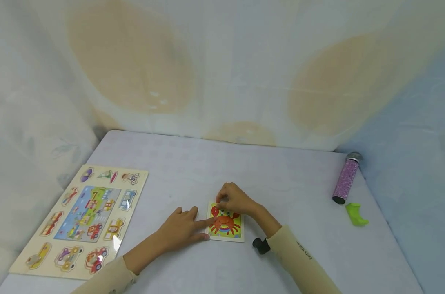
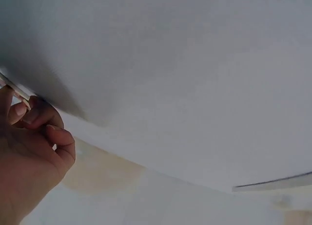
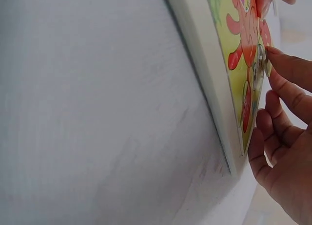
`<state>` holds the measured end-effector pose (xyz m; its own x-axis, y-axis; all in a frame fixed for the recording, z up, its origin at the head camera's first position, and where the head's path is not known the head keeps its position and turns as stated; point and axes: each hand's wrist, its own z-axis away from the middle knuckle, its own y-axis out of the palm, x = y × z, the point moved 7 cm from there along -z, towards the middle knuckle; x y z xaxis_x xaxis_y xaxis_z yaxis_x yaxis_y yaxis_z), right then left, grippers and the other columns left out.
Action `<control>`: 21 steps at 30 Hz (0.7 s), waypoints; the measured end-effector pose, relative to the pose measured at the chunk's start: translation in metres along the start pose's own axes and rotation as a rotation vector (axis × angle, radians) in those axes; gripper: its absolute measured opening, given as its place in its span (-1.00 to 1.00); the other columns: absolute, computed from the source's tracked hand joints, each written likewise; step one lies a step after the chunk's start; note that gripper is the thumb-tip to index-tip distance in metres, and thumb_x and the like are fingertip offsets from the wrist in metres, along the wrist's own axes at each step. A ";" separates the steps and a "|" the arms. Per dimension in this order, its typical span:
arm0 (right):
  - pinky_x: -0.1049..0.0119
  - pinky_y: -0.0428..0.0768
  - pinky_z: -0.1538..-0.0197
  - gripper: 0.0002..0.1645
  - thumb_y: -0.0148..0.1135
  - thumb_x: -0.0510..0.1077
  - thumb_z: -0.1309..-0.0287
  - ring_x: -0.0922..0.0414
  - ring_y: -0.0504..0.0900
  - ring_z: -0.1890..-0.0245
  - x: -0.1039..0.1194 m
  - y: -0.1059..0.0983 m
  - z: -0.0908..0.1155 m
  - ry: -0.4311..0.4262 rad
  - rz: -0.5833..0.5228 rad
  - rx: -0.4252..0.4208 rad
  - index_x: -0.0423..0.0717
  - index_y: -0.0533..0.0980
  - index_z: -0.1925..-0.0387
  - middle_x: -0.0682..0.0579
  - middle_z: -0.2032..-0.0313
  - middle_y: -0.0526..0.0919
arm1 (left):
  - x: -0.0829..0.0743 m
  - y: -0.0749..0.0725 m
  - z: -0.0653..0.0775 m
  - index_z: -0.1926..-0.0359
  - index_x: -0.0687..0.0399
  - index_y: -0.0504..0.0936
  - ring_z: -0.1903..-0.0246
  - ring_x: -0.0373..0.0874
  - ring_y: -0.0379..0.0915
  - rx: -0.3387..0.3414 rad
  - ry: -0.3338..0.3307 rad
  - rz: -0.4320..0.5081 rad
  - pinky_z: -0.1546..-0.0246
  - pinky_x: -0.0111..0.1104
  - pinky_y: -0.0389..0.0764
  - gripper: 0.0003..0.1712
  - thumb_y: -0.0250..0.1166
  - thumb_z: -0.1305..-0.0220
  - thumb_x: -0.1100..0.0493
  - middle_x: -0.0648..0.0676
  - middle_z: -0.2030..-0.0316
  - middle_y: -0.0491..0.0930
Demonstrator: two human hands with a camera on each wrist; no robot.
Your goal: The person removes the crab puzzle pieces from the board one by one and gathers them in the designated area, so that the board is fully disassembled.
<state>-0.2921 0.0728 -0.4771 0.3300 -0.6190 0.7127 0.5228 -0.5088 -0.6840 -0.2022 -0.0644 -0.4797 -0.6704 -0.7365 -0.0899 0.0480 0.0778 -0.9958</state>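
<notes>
A small jigsaw puzzle with a red crab on yellow [image 1: 226,225] lies flat on the table in front of me. My left hand [image 1: 182,228] is at its left side, the straight index finger pressing on the crab and the thumb at the board's edge. From above, my right hand [image 1: 235,199] reaches over the puzzle's upper part. In the right wrist view, the thumb and index finger of the right hand [image 3: 287,122] pinch a small puzzle piece [image 3: 267,64] at the board's surface. The left wrist view shows the left hand [image 2: 34,142] with only a sliver of board.
A large wooden vehicle puzzle board [image 1: 134,212] lies at the left. Toward the right edge are a glittery purple microphone [image 1: 345,179] and a bright green curved piece [image 1: 356,214]. A small black object [image 1: 261,246] sits beside the right wrist. Curtains hang around the table [image 1: 303,183].
</notes>
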 end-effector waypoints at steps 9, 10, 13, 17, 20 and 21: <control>0.22 0.36 -0.03 -0.94 0.37 -0.26 -0.15 0.14 0.38 0.12 0.002 -0.003 -0.001 -0.003 -0.061 -0.020 -0.11 0.68 0.43 0.07 0.28 0.55 | 0.001 0.000 -0.001 -0.32 -0.52 0.47 0.50 -0.25 0.13 0.011 0.018 0.001 0.37 -0.35 0.16 -0.41 0.07 -0.31 -0.42 -0.04 0.33 0.40; 0.22 0.35 -0.03 -0.94 0.37 -0.25 -0.16 0.14 0.37 0.12 0.002 -0.003 -0.001 0.003 -0.065 -0.021 -0.11 0.69 0.43 0.07 0.28 0.54 | 0.001 0.000 -0.001 -0.32 -0.53 0.47 0.50 -0.25 0.12 0.016 0.015 0.006 0.37 -0.35 0.17 -0.41 0.07 -0.31 -0.42 -0.04 0.33 0.40; 0.22 0.36 -0.02 -0.94 0.39 -0.25 -0.14 0.14 0.39 0.12 0.001 -0.005 -0.001 0.002 -0.079 -0.027 -0.13 0.70 0.43 0.07 0.28 0.56 | 0.001 0.001 -0.001 -0.33 -0.53 0.46 0.51 -0.25 0.12 0.031 0.002 0.027 0.36 -0.34 0.17 -0.40 0.08 -0.31 -0.42 -0.04 0.34 0.38; 0.23 0.38 0.01 -0.93 0.40 -0.24 -0.13 0.15 0.42 0.14 -0.001 -0.008 0.000 -0.001 -0.090 -0.027 -0.14 0.71 0.45 0.05 0.27 0.58 | 0.003 0.003 -0.001 -0.33 -0.55 0.44 0.54 -0.24 0.12 0.039 -0.012 0.050 0.35 -0.34 0.17 -0.39 0.10 -0.29 -0.42 -0.04 0.35 0.36; 0.24 0.40 0.03 -0.92 0.40 -0.23 -0.14 0.15 0.43 0.15 -0.001 -0.011 0.002 0.008 -0.095 -0.031 -0.14 0.71 0.45 0.04 0.27 0.58 | 0.003 0.004 0.000 -0.34 -0.56 0.43 0.56 -0.24 0.11 0.036 -0.017 0.057 0.34 -0.33 0.17 -0.39 0.09 -0.29 -0.43 -0.05 0.35 0.34; 0.24 0.40 0.03 -0.92 0.40 -0.22 -0.14 0.14 0.43 0.14 -0.002 -0.012 0.003 0.015 -0.100 -0.033 -0.14 0.71 0.45 0.04 0.26 0.58 | 0.003 0.004 0.001 -0.34 -0.56 0.42 0.57 -0.24 0.10 0.032 -0.014 0.055 0.34 -0.33 0.16 -0.39 0.09 -0.29 -0.43 -0.05 0.36 0.34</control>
<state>-0.2964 0.0821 -0.4695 0.2650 -0.5732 0.7754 0.5262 -0.5879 -0.6144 -0.2034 -0.0668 -0.4838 -0.6560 -0.7408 -0.1444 0.1082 0.0971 -0.9894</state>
